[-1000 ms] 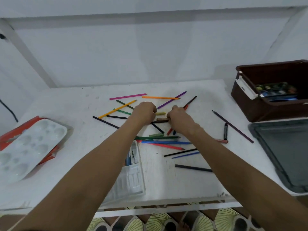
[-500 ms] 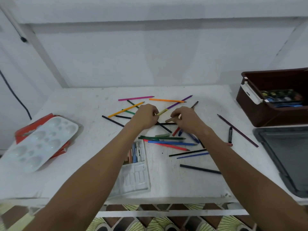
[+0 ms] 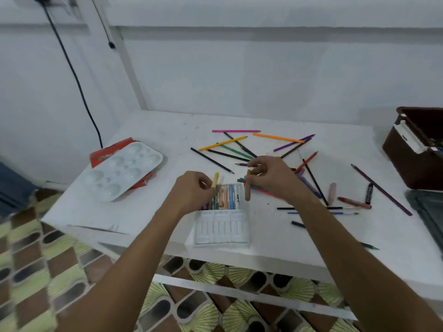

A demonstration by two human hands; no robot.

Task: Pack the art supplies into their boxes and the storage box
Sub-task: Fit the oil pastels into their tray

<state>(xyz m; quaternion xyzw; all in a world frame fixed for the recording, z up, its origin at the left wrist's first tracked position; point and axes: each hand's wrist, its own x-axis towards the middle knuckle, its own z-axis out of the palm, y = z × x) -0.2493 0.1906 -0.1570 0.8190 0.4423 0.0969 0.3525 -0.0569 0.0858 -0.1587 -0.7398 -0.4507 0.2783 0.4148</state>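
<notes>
Both hands were over the middle of the white surface [image 3: 148, 212], just above the clear crayon tray [image 3: 221, 226]. Left hand [image 3: 191, 191] curled, pinching a yellow crayon [image 3: 215, 179] that stuck up from the fingers. Right hand [image 3: 271, 178] curled round a brown crayon [image 3: 247, 191] hanging tip-down just right of the tray's filled end; a green crayon [image 3: 241, 180] poked out beside it, whether gripped or not could not be told. Tray's far half held a row of crayons, its near half showed bare slots. Coloured pencils [image 3: 278, 138] lay scattered across the centre and upper centre of the frame, with loose crayons [image 3: 332, 193] and thin brushes [image 3: 345, 208] to the right of the right hand. White paint palette [image 3: 122, 172] sat at centre left atop a red packet [image 3: 109, 150]. Brown storage box [image 3: 412, 164] stood at the right edge, a dark lid [image 3: 429, 207] just below it.
</notes>
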